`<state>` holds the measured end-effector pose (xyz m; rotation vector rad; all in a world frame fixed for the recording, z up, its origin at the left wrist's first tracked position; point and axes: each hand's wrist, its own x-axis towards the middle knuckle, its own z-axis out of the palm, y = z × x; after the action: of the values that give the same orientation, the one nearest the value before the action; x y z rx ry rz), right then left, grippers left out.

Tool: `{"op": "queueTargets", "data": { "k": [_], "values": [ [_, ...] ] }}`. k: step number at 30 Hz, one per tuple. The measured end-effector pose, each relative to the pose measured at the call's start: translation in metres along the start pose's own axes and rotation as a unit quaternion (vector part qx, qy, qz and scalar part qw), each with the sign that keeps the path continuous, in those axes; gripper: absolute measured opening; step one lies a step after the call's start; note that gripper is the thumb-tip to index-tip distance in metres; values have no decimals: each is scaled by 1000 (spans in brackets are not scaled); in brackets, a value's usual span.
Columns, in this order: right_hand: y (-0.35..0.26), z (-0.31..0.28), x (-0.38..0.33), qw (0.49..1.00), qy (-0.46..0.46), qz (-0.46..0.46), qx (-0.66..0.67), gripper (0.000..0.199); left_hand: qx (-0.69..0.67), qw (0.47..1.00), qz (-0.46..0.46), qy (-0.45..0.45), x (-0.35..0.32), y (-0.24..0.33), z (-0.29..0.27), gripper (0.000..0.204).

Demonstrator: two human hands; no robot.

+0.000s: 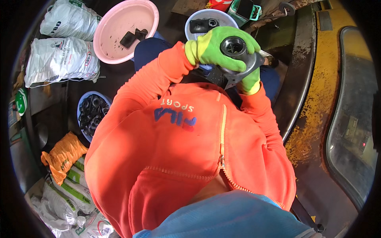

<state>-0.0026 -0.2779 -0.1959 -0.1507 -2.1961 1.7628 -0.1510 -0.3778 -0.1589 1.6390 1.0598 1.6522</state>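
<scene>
In a green glove, my left hand (216, 47) is closed round a black plastic part (248, 63) with a round, hollow neck and a wider, flat-sided base. The fingers wrap about its neck. My right hand (251, 82), gloved in the same green, is at the part's underside; most of its fingers are hidden behind the base. A thin, pale strip (265, 53) sticks out beyond the part on the right, and I cannot make out what it is. Just beyond my hands stands a pale blue basin (191, 18) holding black plastic pieces (200, 26).
A pink basin (104, 29) with a few black pieces stands left of my knees. A blue tub of black rings (93, 111) is nearer. White sacks (63, 59) and an orange bag (65, 154) lie at the left. On the right rises a rusty yellow machine (317, 99).
</scene>
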Motion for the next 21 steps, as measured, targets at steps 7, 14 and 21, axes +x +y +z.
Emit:
{"op": "queueTargets", "data": {
  "k": [7,14,21],
  "values": [
    [-19,10,16,998,42,-48,-24,45,111,987,54,99,-3,5,10,41],
    [-31,-6,19,952,-26,-169,-252,41,79,995,56,28,-3,12,1,39],
    [-21,-13,8,932,-116,-199,-281,48,-19,997,45,-66,-6,8,-3,39]
  ]
}}
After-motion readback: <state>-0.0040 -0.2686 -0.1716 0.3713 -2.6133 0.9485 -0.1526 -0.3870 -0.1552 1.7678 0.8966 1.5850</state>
